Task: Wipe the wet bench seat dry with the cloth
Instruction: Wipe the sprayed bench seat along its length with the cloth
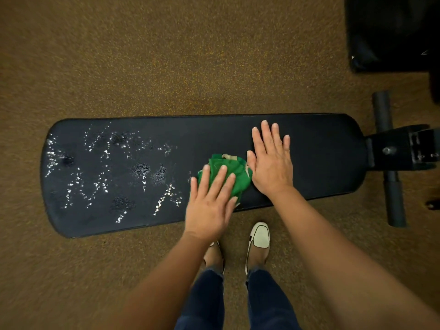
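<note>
A long black padded bench seat (321, 144) lies across the view, running left to right. Water drops (104, 167) glisten over its left half; the right half looks dry. A crumpled green cloth (234, 169) sits on the seat near the middle. My left hand (210, 203) lies on the cloth with straight fingers, pressing it onto the seat. My right hand (271, 160) rests flat on the dry seat just right of the cloth, fingers spread.
Speckled brown rubber floor (166, 55) surrounds the bench. The bench's metal frame and foam rollers (392, 182) stick out at the right end. A black object (390, 32) stands at the top right. My feet in pale shoes (259, 236) stand close to the seat's near edge.
</note>
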Motion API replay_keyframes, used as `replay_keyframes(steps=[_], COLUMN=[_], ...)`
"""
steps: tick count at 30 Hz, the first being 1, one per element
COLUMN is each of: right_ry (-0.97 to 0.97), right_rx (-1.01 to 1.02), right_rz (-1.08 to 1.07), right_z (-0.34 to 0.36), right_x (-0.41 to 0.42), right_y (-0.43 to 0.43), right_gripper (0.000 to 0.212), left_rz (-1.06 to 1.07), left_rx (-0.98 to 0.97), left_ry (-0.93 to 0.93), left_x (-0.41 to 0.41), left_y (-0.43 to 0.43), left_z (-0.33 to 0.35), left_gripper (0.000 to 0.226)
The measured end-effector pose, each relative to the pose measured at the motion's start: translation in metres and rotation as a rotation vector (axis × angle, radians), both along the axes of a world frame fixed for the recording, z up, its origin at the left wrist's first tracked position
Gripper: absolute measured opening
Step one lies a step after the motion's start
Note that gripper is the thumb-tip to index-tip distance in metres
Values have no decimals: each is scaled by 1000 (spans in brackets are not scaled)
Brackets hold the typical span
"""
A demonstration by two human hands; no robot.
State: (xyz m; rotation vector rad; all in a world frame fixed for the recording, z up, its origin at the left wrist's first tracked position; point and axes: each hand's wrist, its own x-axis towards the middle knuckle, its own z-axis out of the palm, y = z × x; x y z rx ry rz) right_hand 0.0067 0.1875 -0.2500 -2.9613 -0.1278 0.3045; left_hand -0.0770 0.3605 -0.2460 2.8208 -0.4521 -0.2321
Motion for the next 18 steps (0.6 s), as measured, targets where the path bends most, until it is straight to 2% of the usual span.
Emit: replay_keyframes(steps=[2,6,7,9,11,13,15,18], right_ry=[-2,-19,-24,-31,-38,-39,-43,-41], right_rx=[7,14,21,38,45,45,34,12], right_rz=[9,20,18,16,27,36,43,36], right_z=[0,-1,-1,-2,-2,-2,-3,-4], right_x=[-5,-16,-15,-15,-15,-15,-16,-17], right_y=[-6,-17,-17,-17,-19,-21,-21,-19], right_gripper=[59,58,58,58,57,58,58,58], left_rz=[37,448,448,261,76,-2,78,409], left_rx=[53,30,6,11,60,118,156,129], left_ry=[-56,-37,-16,15,23,-12,-39,-2], left_x=[13,44,41,16,-7,-1,16,35], left_y=[12,-7,-20,-39,-28,-1,15,-10], left_z=[-5,-6,-4,0,1,-2,-5,-3], left_gripper=[53,52,52,51,52,52,53,54])
